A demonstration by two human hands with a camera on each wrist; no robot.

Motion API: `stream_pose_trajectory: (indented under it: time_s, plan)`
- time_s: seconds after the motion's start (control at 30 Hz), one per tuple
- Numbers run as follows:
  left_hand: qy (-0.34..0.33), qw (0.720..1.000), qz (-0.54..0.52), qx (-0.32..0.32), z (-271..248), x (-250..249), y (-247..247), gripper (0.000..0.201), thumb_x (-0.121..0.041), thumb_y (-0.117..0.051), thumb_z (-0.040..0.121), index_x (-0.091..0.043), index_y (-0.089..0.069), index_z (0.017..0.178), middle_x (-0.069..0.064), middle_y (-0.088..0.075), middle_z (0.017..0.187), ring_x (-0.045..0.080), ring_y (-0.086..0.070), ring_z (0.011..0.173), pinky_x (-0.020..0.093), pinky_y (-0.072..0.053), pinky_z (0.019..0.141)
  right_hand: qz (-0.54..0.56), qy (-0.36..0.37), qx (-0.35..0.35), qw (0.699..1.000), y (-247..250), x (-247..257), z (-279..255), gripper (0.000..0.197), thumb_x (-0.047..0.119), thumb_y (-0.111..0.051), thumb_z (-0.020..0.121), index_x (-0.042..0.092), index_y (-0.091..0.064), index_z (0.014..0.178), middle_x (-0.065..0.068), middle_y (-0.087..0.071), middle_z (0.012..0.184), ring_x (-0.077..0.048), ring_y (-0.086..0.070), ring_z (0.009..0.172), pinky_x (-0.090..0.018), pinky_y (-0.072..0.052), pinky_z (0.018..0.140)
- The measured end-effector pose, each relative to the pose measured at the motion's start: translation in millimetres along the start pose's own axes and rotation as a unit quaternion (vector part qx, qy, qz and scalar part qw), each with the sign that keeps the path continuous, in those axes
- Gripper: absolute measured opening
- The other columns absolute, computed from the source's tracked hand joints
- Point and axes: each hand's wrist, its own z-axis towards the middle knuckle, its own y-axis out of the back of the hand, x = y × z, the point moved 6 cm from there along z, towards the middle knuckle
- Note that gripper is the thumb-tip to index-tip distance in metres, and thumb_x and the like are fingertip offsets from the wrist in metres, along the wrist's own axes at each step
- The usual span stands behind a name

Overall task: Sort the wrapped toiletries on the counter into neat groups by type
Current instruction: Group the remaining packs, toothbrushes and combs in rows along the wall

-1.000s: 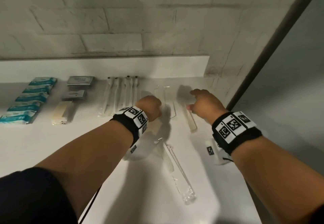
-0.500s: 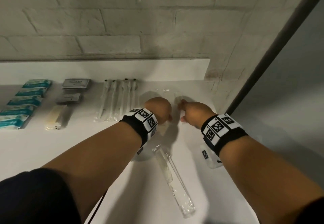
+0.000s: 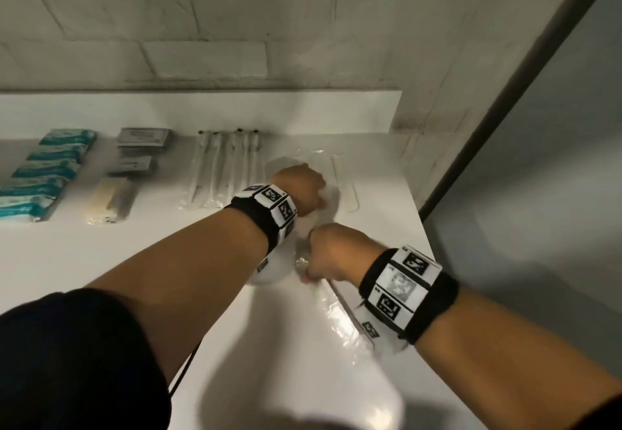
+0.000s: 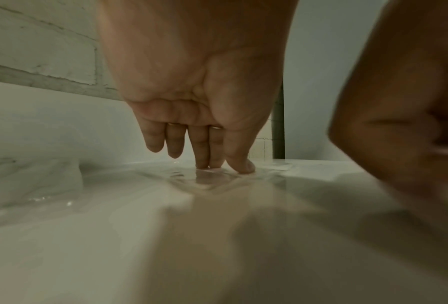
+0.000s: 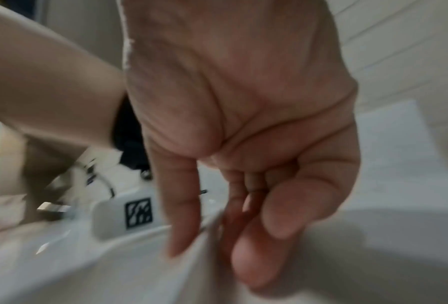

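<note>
Clear-wrapped combs (image 3: 344,179) lie at the back right of the white counter (image 3: 101,261). My left hand (image 3: 301,190) rests beside them, and in the left wrist view its straight fingertips (image 4: 239,167) press down on a clear wrapper (image 4: 209,180). Another wrapped comb (image 3: 340,323) lies nearer to me, angled toward the counter's right edge. My right hand (image 3: 331,251) is at its far end. In the blurred right wrist view, my right hand (image 5: 212,255) pinches the wrapper's edge (image 5: 207,232) between thumb and fingers.
Sorted rows run along the back: teal packets (image 3: 50,167) at left, grey sachets (image 3: 143,137), a pale soap bar (image 3: 104,201) and wrapped toothbrushes (image 3: 225,167). A brick wall stands behind. The counter's right edge (image 3: 424,227) drops off by a dark post (image 3: 505,110).
My right hand drew back from the far combs toward me and took the far end of the near comb. The left hand stayed pressing by the far combs.
</note>
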Motion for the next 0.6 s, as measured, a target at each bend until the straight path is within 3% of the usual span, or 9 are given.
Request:
stream_pose_trajectory:
  time_s: [0.1,0.17,0.23,0.33,0.4,0.5,0.6]
  plan:
    - [-0.006,1.000,-0.005,-0.002,1.6,0.3,-2.8,0.034,-0.035,-0.047,0.091,-0.017,-0.061,0.116,0.006,-0.061,0.121,0.024,-0.050,0.118,0.034,-0.044,0.094,0.185,-0.048,0.021,0.981,5.3,-24.7,5.8,0.025,0.023,-0.067,0.086,0.007,-0.064,0.105,-0.011,-0.070,0.083,-0.022,-0.059,0.060,-0.031,-0.051,0.060]
    - [-0.010,1.000,-0.004,-0.009,3.0,0.3,-3.4,0.032,-0.035,-0.049,0.089,-0.019,-0.063,0.113,0.006,-0.062,0.120,0.024,-0.049,0.121,0.035,-0.045,0.097,0.276,-0.071,-0.022,0.958,21.2,-49.4,5.7,0.025,0.022,-0.066,0.089,0.005,-0.061,0.106,-0.015,-0.070,0.086,-0.026,-0.064,0.063,-0.038,-0.058,0.068]
    - [0.007,1.000,-0.009,-0.011,2.9,2.9,-5.1,0.038,-0.042,-0.055,0.087,-0.025,-0.061,0.121,0.011,-0.054,0.130,0.027,-0.048,0.124,0.036,-0.043,0.100,0.289,-0.081,-0.117,0.947,46.8,-78.3,9.1,0.029,0.024,-0.067,0.089,0.005,-0.059,0.110,-0.018,-0.071,0.094,-0.031,-0.071,0.078,-0.046,-0.059,0.079]
    - [0.021,1.000,-0.001,-0.001,5.5,6.0,-8.0,0.047,-0.050,-0.058,0.084,-0.030,-0.057,0.128,0.013,-0.039,0.144,0.029,-0.044,0.129,0.037,-0.040,0.106,0.213,-0.071,-0.251,0.942,81.8,-114.1,9.7,0.057,0.025,-0.070,0.084,0.016,-0.049,0.137,-0.010,-0.060,0.130,-0.027,-0.059,0.115,-0.037,-0.047,0.099]
    - [0.020,1.000,0.006,0.005,10.3,6.7,-10.6,0.051,-0.053,-0.059,0.083,-0.032,-0.055,0.130,0.010,-0.035,0.151,0.029,-0.034,0.138,0.038,-0.033,0.111,0.094,-0.040,-0.214,0.972,78.5,-119.0,13.2,0.063,0.024,-0.070,0.085,0.022,-0.044,0.143,-0.003,-0.050,0.143,-0.023,-0.051,0.126,-0.030,-0.039,0.104]
    - [0.002,0.999,0.052,-0.015,13.1,4.4,-9.3,0.052,-0.056,-0.059,0.081,-0.033,-0.058,0.127,0.001,-0.046,0.144,0.025,-0.028,0.138,0.039,-0.028,0.112,-0.058,-0.010,-0.129,0.990,57.4,-119.9,23.8,0.062,0.023,-0.067,0.087,0.022,-0.043,0.144,0.001,-0.043,0.149,-0.024,-0.046,0.130,-0.033,-0.037,0.107]
    - [0.006,0.996,0.048,-0.076,13.5,2.0,0.1,0.046,-0.051,-0.055,0.085,-0.033,-0.058,0.127,-0.001,-0.042,0.146,0.023,-0.022,0.142,0.043,-0.019,0.115,-0.052,-0.001,-0.133,0.990,57.4,-124.9,31.8,0.064,0.020,-0.066,0.088,0.021,-0.039,0.146,0.000,-0.041,0.150,-0.025,-0.044,0.132,-0.034,-0.037,0.107]
